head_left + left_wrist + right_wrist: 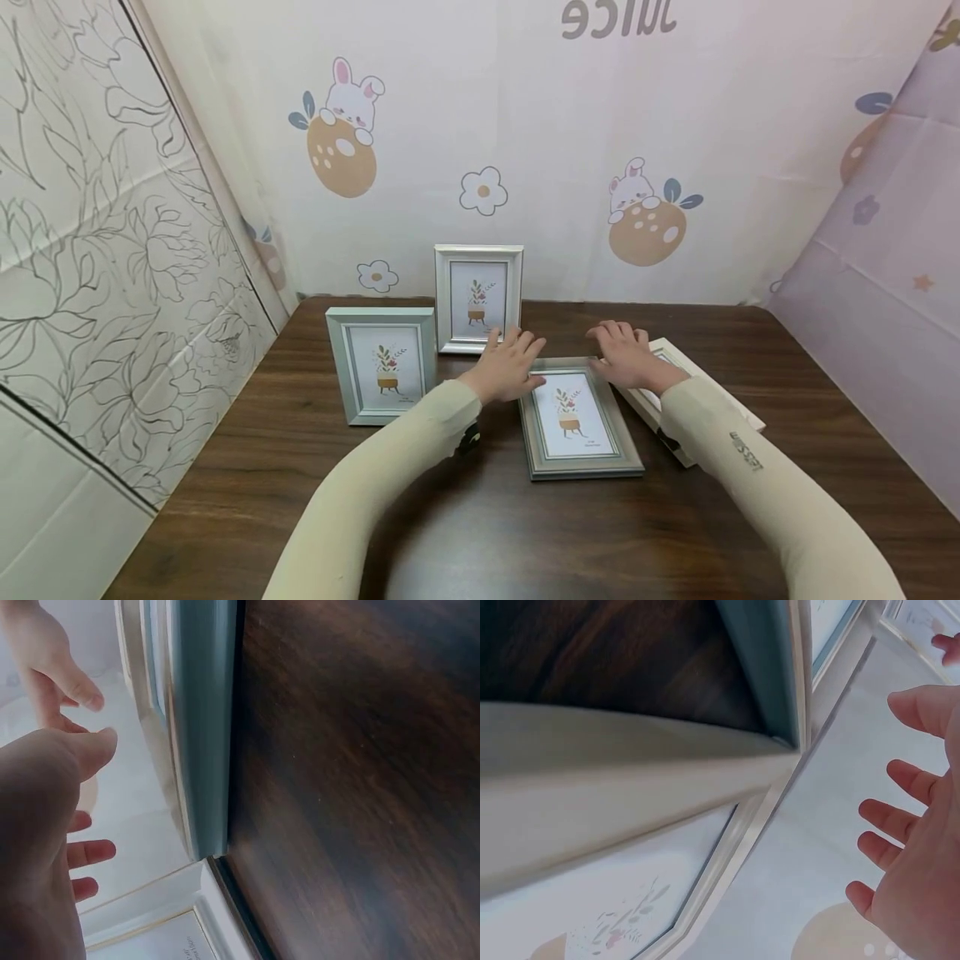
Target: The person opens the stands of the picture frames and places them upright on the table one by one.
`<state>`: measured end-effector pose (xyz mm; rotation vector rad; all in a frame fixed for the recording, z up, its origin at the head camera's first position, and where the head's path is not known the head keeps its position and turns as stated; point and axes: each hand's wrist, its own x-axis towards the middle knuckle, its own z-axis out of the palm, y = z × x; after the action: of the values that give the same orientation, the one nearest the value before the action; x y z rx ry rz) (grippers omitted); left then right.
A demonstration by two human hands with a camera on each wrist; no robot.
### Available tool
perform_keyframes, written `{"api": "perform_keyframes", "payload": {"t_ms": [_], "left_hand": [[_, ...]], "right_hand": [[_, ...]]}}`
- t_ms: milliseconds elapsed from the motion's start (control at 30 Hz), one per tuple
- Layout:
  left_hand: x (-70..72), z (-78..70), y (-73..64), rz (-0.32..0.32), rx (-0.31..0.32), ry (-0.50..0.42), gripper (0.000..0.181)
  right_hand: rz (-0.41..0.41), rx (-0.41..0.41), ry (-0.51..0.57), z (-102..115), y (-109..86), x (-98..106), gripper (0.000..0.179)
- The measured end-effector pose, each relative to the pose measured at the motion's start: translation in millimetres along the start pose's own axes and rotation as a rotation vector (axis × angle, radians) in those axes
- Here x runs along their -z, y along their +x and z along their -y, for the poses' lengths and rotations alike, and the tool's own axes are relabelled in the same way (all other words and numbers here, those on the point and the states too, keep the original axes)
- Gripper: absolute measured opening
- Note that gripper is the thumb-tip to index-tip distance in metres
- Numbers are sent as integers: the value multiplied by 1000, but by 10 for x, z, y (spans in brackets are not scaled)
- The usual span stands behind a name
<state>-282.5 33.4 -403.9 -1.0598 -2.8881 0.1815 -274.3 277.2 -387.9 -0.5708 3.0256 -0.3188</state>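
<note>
In the head view a grey-green picture frame (pixel 576 421) sits between the hands, its potted-plant print facing up. My left hand (pixel 504 367) is near its top left corner, fingers relaxed and holding nothing. Across from it, my right hand (pixel 630 358) hovers by the top right corner with fingers apart and nothing in them. A white picture frame (pixel 723 396) is angled under the right forearm, which hides part of it. The right wrist view shows this pale frame (pixel 645 799) meeting a blue-green frame side (pixel 759 671) at a corner.
A pale green picture frame (pixel 381 367) stands upright at the left. Behind it a white picture frame (pixel 442 300) stands by the printed wall cloth (pixel 555 200). All rest on a dark wooden table (pixel 480 525). A flower-patterned panel (pixel 97 242) rises along the left side.
</note>
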Motion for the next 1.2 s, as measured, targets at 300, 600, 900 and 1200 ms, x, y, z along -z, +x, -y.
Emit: {"api": "perform_keyframes", "payload": {"t_ms": [300, 600, 900, 1200], "left_hand": [[-119, 9, 160, 42, -1, 63, 63], [-209, 5, 225, 94, 3, 136, 49], [-284, -30, 283, 10, 27, 144, 38], [-317, -55, 315, -9, 38, 133, 33]], "right_hand": [[-18, -20, -15, -100, 58, -7, 48], [-4, -30, -27, -151, 135, -32, 48], [5, -39, -37, -152, 159, -70, 49], [15, -54, -46, -148, 150, -87, 49]]}}
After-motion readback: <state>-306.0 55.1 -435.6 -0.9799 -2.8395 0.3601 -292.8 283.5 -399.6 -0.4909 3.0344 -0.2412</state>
